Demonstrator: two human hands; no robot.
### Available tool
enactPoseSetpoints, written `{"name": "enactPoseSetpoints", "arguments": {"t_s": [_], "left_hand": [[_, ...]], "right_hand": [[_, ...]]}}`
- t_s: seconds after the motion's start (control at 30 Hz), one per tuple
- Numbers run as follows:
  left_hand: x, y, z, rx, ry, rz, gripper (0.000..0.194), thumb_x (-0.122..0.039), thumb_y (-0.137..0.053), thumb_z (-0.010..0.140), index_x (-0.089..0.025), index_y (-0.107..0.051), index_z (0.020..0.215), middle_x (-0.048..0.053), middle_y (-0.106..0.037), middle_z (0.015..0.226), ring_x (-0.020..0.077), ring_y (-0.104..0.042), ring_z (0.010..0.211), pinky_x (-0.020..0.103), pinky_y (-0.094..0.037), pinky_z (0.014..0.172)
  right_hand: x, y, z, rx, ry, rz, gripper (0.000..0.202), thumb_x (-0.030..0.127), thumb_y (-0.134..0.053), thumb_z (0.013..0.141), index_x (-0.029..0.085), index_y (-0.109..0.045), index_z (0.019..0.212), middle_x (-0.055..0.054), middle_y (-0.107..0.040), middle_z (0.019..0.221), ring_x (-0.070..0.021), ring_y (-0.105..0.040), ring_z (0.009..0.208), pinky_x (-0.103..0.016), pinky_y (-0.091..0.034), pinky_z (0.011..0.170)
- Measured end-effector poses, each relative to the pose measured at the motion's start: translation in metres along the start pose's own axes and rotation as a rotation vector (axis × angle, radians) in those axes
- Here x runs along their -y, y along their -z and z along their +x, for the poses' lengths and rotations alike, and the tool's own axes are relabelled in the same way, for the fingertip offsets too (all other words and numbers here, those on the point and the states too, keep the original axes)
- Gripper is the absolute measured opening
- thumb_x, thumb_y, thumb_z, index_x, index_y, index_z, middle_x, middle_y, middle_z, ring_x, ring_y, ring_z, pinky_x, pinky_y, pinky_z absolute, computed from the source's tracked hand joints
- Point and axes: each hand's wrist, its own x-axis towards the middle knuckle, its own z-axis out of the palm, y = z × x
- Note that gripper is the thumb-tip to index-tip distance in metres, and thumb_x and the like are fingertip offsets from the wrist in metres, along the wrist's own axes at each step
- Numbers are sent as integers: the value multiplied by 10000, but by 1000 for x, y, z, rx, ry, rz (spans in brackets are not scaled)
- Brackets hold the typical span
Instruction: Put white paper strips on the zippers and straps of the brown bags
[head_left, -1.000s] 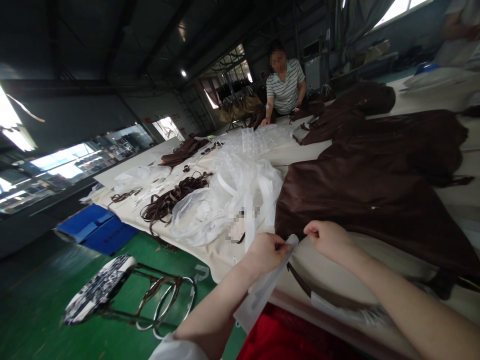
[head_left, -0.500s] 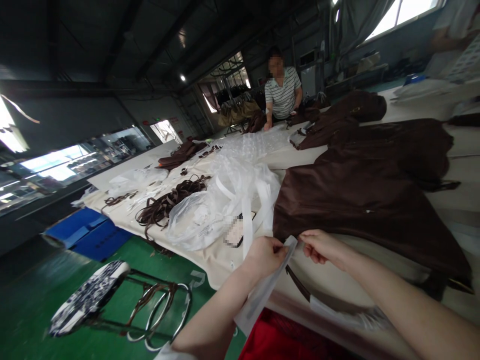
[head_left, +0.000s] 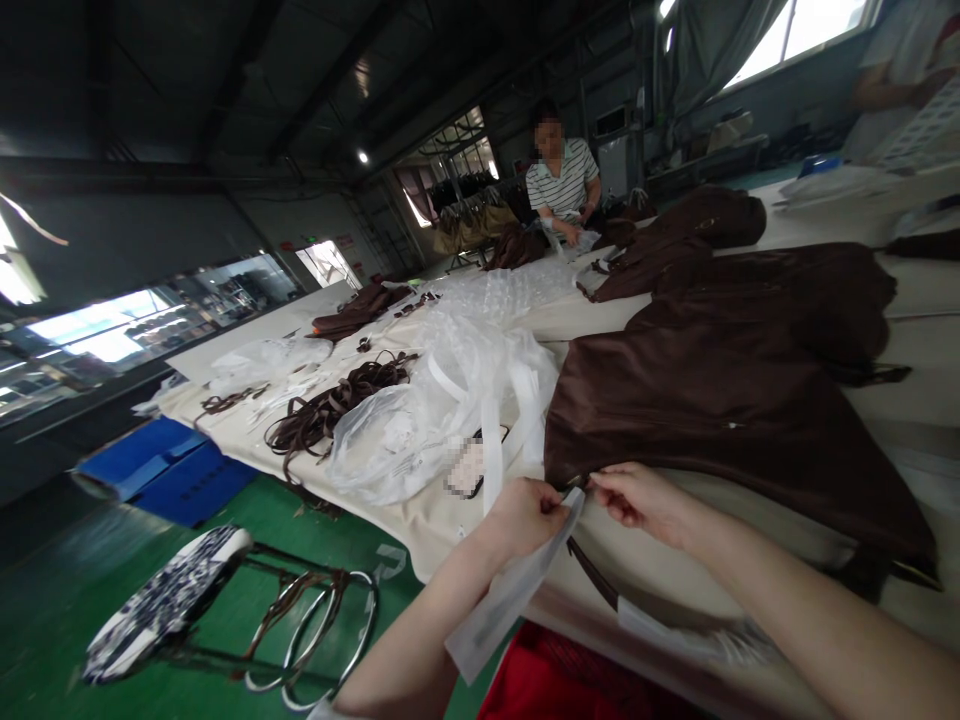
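Observation:
My left hand point(head_left: 527, 516) is closed on a translucent white strip point(head_left: 499, 603), which hangs down past the table edge. Close to its right, my right hand point(head_left: 637, 500) has its fingers pinched together at the lower corner of a dark brown bag point(head_left: 690, 410); what they hold is too small to make out. Below the hands a thin brown strap point(head_left: 596, 575) runs into a clear plastic wrapping point(head_left: 682, 632).
White strips and clear plastic point(head_left: 397, 440), a phone point(head_left: 466, 468) and a pile of brown straps point(head_left: 330, 410) lie on the table. Across it a person point(head_left: 564, 180) handles plastic. A stool point(head_left: 165, 600) and blue box point(head_left: 172, 470) are at left.
The white strip's lower end has swung a little left. The person across the table has brought both hands together over some plastic. The view has shifted slightly.

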Motion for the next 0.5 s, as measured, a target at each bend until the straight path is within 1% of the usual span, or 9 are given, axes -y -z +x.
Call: {"name": "enactPoseSetpoints", "arguments": {"t_s": [0.13, 0.33, 0.5], "left_hand": [[-1, 3, 0, -6, -14, -14, 303, -325, -478, 772, -142, -555, 543, -36, -353, 543, 82, -320, 537, 226, -213, 483], [-4, 2, 3, -44, 15, -45, 364, -376, -464, 798, -132, -596, 563, -34, -331, 534, 83, -305, 528, 222, -218, 479], [-12, 0, 5, -142, -7, 1, 370, -341, -458, 813, -136, -601, 540, -37, -316, 503, 80, -302, 511, 228, -205, 476]], "right_hand": [[-2, -4, 2, -37, 43, -29, 232, 194, -479, 892, 151, -508, 666, 30, -556, 550, -32, -419, 351, -148, -230, 327], [-2, -3, 4, -68, 88, -102, 224, 191, -490, 881, 150, -536, 666, 24, -567, 539, -51, -445, 343, -158, -238, 315], [-1, -1, 3, -75, 112, -124, 230, 193, -477, 892, 150, -544, 676, 29, -566, 545, -50, -461, 356, -153, -273, 322]]}}
